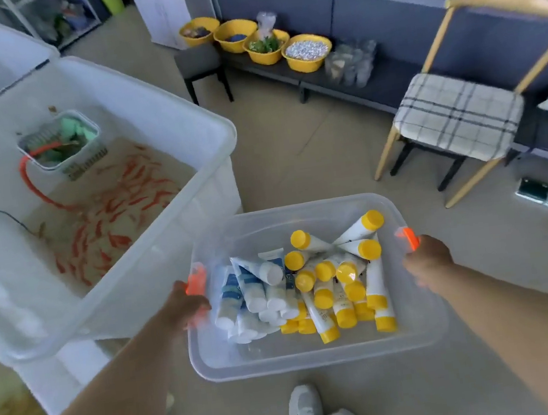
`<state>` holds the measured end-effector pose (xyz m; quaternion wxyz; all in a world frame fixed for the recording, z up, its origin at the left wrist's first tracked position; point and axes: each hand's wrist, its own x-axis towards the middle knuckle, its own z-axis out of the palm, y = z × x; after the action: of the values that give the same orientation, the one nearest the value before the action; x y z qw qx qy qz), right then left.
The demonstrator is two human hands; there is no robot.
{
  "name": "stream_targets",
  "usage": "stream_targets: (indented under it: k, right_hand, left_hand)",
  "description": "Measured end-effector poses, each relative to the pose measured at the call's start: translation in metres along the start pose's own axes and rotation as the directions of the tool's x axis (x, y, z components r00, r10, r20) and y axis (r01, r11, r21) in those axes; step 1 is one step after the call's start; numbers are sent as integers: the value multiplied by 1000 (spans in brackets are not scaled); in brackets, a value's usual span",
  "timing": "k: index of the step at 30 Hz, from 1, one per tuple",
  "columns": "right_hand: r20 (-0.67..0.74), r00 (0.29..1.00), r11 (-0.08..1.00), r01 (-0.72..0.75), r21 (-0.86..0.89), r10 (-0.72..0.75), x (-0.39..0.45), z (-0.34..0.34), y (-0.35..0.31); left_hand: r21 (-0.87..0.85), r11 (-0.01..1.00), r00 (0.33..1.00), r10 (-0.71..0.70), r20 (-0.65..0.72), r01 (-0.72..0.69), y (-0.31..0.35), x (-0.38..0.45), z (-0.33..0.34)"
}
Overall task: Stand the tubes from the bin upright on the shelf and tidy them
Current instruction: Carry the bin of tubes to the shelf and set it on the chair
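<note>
Sneakers (325,414) show at the bottom edge, planted on the floor (294,156), and both forearms reach out above them. Left hand (185,308) grips the bin (318,357) at its left end, fingers curled round the rim beside the orange latch (194,281). Right hand (428,266) does the same at the right end, fingers wrapped under the rim just below the other orange latch (407,237). So the bin hangs between the two hands, carried clear of the floor, its long axis running hand to hand.

Between the fingers lie the tubes, all flat and jumbled: the white-capped tubes (259,295) heaped toward the left hand, the yellow-capped tubes (344,281) piled toward the right hand, caps pointing every which way. None stands upright yet. Neither hand is free, so my read is that the bin has to be set down before any tube can be picked; the white ones would fall to the left hand, the yellow to the right.

Just beyond the left hand sits a big white tub (106,255) of water with orange fish. Farther off to the right stands a chair (454,116) with a plaid seat, and far back a row of yellow bowls (255,40) on a low bench (371,85). No shelf for the tubes is in view that I can be sure of.
</note>
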<state>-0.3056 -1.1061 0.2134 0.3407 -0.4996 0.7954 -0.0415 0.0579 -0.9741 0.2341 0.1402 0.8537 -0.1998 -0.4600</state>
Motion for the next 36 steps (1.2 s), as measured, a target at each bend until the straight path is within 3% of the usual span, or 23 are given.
stream_targets:
  k: [7,14,36]
  right_hand:
    - [-119,982,977,-124,172,145,17,-39,31]
    - [-150,961,950,-190,249,231,37,-74,63]
    - [-140,924,882,-282,377,355,190,-223,113]
  left_hand:
    - [150,983,990,93,110,-109,94,21,24]
    - [289,934,970,159,186,-209,168,27,62]
    - [316,888,925,244,291,-334,381,46,205]
